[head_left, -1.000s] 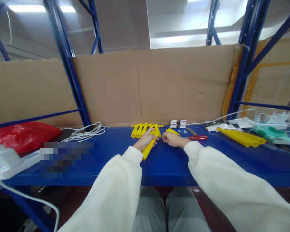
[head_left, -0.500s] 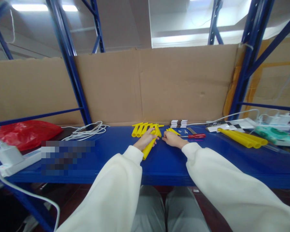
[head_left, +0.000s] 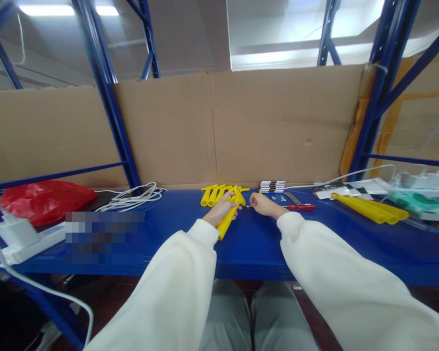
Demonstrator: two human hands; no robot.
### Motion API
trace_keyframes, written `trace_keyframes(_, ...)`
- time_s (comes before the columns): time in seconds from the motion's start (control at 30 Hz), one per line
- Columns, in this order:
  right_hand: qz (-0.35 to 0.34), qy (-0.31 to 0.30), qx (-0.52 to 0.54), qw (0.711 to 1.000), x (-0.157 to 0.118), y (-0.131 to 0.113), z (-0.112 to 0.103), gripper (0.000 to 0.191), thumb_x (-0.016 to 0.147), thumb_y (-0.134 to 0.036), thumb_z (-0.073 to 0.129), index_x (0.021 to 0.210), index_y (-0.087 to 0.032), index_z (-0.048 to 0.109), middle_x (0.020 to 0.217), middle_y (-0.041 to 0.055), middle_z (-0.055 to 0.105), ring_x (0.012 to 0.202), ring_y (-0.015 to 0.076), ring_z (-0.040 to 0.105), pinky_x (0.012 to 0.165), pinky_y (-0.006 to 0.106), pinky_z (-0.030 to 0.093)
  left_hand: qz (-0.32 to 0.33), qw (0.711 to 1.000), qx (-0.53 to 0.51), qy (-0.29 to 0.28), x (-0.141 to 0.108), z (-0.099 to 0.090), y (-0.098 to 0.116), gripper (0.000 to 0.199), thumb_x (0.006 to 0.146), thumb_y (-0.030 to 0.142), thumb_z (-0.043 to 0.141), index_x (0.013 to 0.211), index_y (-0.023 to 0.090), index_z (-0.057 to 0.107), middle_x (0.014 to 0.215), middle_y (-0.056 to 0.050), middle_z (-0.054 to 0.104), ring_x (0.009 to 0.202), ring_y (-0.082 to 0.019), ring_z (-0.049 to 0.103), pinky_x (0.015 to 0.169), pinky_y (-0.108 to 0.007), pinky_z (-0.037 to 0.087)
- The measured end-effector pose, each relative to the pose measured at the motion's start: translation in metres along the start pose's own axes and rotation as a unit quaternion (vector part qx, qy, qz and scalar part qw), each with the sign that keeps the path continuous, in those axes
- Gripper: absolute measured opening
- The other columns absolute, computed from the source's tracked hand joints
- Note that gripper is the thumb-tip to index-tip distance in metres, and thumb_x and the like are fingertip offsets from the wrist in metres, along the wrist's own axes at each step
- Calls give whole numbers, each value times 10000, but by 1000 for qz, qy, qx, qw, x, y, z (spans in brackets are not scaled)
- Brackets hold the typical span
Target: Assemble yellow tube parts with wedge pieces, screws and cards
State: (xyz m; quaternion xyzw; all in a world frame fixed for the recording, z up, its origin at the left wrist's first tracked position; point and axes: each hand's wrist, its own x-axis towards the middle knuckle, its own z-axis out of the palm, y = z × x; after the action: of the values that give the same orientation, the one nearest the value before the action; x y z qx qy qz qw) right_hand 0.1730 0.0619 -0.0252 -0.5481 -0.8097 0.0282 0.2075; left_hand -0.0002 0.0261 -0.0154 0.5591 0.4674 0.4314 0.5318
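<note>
Sleeves of cream-white cloth (head_left: 168,287) filled the lower part of the head view, and both hands were near the middle of a blue-topped table (head_left: 249,248). The left hand (head_left: 221,210) had its fingers wrapped around a yellow plastic tube (head_left: 225,228), which slanted with its lower end towards the wearer; whether it touched the table could not be told. A smaller yellow piece (head_left: 242,199) angled off its upper end, joined or merely resting there. The right hand (head_left: 265,204) was just beside, apart from the tube, its fingers curled inward; whether they gripped anything could not be told.

Beyond the left hand lay a row of yellow plastic tubes (head_left: 212,196). Near the right hand were a screwdriver with a red handle (head_left: 302,207), tiny silvery metal parts (head_left: 283,198) and a flat grey metal strip (head_left: 291,198).

Those metal parts, small and loose, seemed easily scattered by a brushing knuckle. The smooth tube, steadied by one hand alone, could have twisted under a sideways push, and the smaller piece could have slipped if unfastened.
</note>
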Motion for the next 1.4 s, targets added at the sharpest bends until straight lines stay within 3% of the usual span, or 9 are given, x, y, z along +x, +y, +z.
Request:
trace_keyframes(0.17, -29, -22, -26, 999, -4, -3, -1, 185, 855, -67, 554, 972, -166, 658, 944, 89, 736, 880, 183, 668, 762, 246, 447, -5, 1000, -14, 0, 0, 1, 2, 521, 901, 77, 449, 1396, 220, 373, 769, -20, 608, 468, -101, 513, 416, -196, 411)
trace_keyframes(0.4, -51, -13, -48, 997, -4, -3, 2, 191, 872, -82, 522, 975, -171, 655, 923, 77, 726, 832, 177, 657, 712, 243, 433, 8, 1000, -11, -1, 8, -2, -5, 472, 913, 197, 536, 1367, 221, 410, 843, -50, 643, 446, -83, 507, 416, -196, 412)
trace_keyframes(0.63, -60, -18, -32, 998, -6, -2, 2, 166, 865, -87, 521, 922, -183, 645, 888, 62, 710, 789, 167, 633, 694, 240, 420, -1, 1000, -1, 1, 1, 0, 0, 491, 915, 90, 425, 1385, 226, 388, 825, -40, 646, 445, -96, 520, 431, -210, 435)
trace_keyframes(0.87, -58, -54, -22, 997, -9, -11, -5, 123, 862, -83, 542, 881, -178, 619, 881, 55, 705, 750, 151, 613, 658, 228, 412, -5, 1000, -9, -7, 2, 0, -1, 533, 905, 90, 446, 1415, 226, 372, 832, -48, 657, 455, -103, 514, 443, -219, 439)
trace_keyframes(1.13, -43, -93, -23, 994, -10, -10, -7, 62, 880, -149, 591, 877, -178, 645, 926, 68, 726, 785, 161, 640, 659, 222, 423, -17, 996, -56, -63, 1, -8, 1, 565, 895, 81, 457, 1433, 221, 357, 805, -56, 643, 481, -119, 507, 444, -226, 408)
trace_keyframes(1.27, -37, -104, -43, 993, -12, -11, -8, 110, 910, -185, 555, 895, -169, 663, 946, 103, 726, 827, 191, 652, 697, 245, 433, -12, 991, -71, -112, 3, -18, -2, 658, 859, 126, 573, 1460, 199, 315, 879, -93, 663, 509, -128, 532, 477, -243, 408)
trace_keyframes(1.4, -44, -79, -9, 996, -16, -5, -14, 126, 911, -188, 534, 829, -184, 629, 916, 99, 708, 819, 188, 631, 722, 253, 433, -13, 984, -88, -156, 2, -24, -4, 766, 812, 107, 633, 1485, 206, 280, 861, -90, 668, 557, -148, 568, 500, -250, 406)
